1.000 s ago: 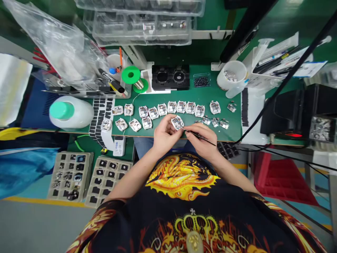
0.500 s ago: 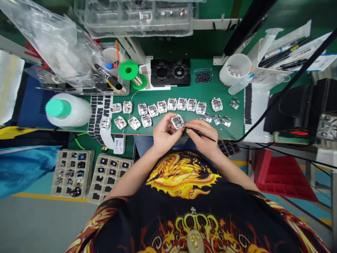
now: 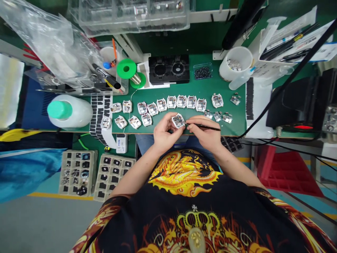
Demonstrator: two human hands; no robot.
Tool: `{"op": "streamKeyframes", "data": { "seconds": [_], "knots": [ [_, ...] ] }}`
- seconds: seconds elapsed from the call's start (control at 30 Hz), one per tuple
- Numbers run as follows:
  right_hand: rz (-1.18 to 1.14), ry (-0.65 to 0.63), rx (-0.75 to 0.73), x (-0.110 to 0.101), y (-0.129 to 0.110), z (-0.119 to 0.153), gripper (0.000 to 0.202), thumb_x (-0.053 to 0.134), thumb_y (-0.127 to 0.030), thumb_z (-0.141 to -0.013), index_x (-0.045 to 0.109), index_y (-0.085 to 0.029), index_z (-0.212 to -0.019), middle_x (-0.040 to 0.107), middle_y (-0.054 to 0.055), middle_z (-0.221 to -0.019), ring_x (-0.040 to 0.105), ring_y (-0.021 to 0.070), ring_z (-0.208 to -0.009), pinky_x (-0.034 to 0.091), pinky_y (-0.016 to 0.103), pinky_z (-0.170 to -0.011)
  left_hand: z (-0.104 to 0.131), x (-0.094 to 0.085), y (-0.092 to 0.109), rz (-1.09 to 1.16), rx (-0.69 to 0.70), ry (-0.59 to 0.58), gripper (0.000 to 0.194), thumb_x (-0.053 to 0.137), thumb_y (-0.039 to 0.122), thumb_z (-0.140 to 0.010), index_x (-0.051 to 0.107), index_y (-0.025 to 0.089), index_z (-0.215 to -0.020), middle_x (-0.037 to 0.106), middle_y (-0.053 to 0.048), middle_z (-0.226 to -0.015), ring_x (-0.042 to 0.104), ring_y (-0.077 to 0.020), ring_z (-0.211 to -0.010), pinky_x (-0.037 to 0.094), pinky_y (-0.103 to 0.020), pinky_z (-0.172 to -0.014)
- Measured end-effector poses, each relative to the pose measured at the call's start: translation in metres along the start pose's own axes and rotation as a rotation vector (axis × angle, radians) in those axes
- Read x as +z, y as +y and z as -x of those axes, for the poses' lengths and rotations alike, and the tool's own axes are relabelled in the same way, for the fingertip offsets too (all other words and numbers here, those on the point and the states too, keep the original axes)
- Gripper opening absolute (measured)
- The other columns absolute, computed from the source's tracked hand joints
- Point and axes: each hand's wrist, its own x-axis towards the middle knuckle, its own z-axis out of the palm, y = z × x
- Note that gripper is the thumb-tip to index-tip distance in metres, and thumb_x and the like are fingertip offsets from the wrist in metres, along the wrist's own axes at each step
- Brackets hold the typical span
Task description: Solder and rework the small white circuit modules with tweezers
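Observation:
Between thumb and fingers, my left hand (image 3: 166, 133) holds a white watch case (image 3: 178, 120) with a circuit board inside, near the bench's front edge. My right hand (image 3: 204, 134) grips black tweezers (image 3: 204, 125), whose tip touches the right side of the case. Several similar white cases stand in a row behind my hands, among them one case (image 3: 181, 101) straight behind the held one. Loose circuit boards (image 3: 217, 116) lie just right of my right hand.
On the green bench (image 3: 160, 92) are a white bottle (image 3: 76, 111), a solder spool (image 3: 126, 69), a black fixture (image 3: 169, 69), a tray of small black parts (image 3: 202, 71) and a white cup (image 3: 235, 65). A black cable (image 3: 284, 88) crosses the right side.
The tweezers have turned to lie more level, and my right hand has shifted slightly right. The left hand keeps its hold on the case. The camera view has moved a little.

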Motion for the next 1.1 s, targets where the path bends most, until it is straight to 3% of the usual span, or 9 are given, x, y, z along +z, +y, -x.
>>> {"op": "streamKeyframes", "data": {
  "seconds": [0.1, 0.17, 0.3, 0.37, 0.67, 1.0, 1.1],
  "knots": [
    [-0.178, -0.113, 0.125, -0.003, 0.002, -0.002, 0.011, 0.087, -0.036, -0.1, 0.091, -0.028, -0.106, 0.086, 0.002, -0.102, 0.078, 0.0113, -0.073, 0.067, 0.027, -0.064, 0.001, -0.001, -0.002, -0.036, 0.016, -0.025, 0.052, 0.086, 0.022, -0.091, 0.07, 0.027, -0.14, 0.073, 0.004, -0.089, 0.063, -0.0088, -0.067, 0.054, -0.02, -0.061],
    [-0.173, -0.156, 0.131, -0.003, 0.002, -0.001, 0.015, 0.088, -0.04, -0.099, 0.091, -0.027, -0.105, 0.086, 0.004, -0.103, 0.079, 0.0126, -0.076, 0.068, 0.027, -0.066, 0.001, 0.0, -0.002, -0.066, 0.012, -0.026, 0.052, 0.085, 0.02, -0.089, 0.071, 0.027, -0.139, 0.071, 0.005, -0.086, 0.06, -0.0082, -0.064, 0.051, -0.02, -0.059],
    [0.038, -0.035, -0.021, 0.0, 0.0, 0.003, 0.013, 0.085, -0.039, -0.101, 0.091, -0.03, -0.109, 0.088, 0.005, -0.108, 0.082, 0.0186, -0.098, 0.072, 0.037, -0.088, 0.0, 0.003, 0.001, -0.06, -0.01, 0.002, 0.051, 0.086, 0.026, -0.09, 0.069, 0.025, -0.138, 0.07, 0.005, -0.085, 0.061, -0.0087, -0.063, 0.052, -0.02, -0.057],
    [0.088, 0.03, -0.092, 0.001, 0.001, 0.005, 0.013, 0.083, -0.035, -0.103, 0.09, -0.033, -0.113, 0.088, 0.004, -0.109, 0.082, 0.0196, -0.101, 0.072, 0.038, -0.091, 0.0, 0.004, 0.003, -0.044, -0.009, 0.014, 0.05, 0.087, 0.028, -0.091, 0.068, 0.025, -0.138, 0.071, 0.004, -0.086, 0.062, -0.0088, -0.064, 0.052, -0.02, -0.057],
    [0.15, 0.049, -0.083, 0.004, 0.002, 0.006, 0.013, 0.081, -0.036, -0.103, 0.089, -0.034, -0.114, 0.088, 0.004, -0.112, 0.082, 0.0208, -0.103, 0.072, 0.041, -0.093, 0.001, 0.003, 0.005, -0.06, -0.023, -0.01, 0.05, 0.085, 0.03, -0.091, 0.067, 0.025, -0.137, 0.069, 0.005, -0.084, 0.06, -0.0092, -0.062, 0.05, -0.021, -0.056],
    [0.062, 0.084, -0.044, 0.009, 0.001, 0.004, 0.012, 0.082, -0.028, -0.102, 0.09, -0.034, -0.108, 0.088, 0.003, -0.109, 0.082, 0.0184, -0.101, 0.069, 0.035, -0.094, 0.005, -0.001, 0.005, -0.14, -0.021, -0.015, 0.047, 0.084, 0.034, -0.095, 0.071, 0.023, -0.138, 0.072, 0.004, -0.085, 0.062, -0.0105, -0.065, 0.053, -0.021, -0.062],
    [0.11, 0.109, -0.142, 0.012, -0.002, 0.005, 0.007, 0.083, -0.031, -0.101, 0.089, -0.03, -0.1, 0.088, 0.003, -0.096, 0.083, 0.0185, -0.088, 0.071, 0.032, -0.084, 0.011, -0.005, 0.007, -0.234, -0.066, -0.03, 0.043, 0.085, 0.035, -0.095, 0.074, 0.024, -0.135, 0.075, 0.002, -0.087, 0.065, -0.0134, -0.066, 0.058, -0.026, -0.068]
  ]
}}
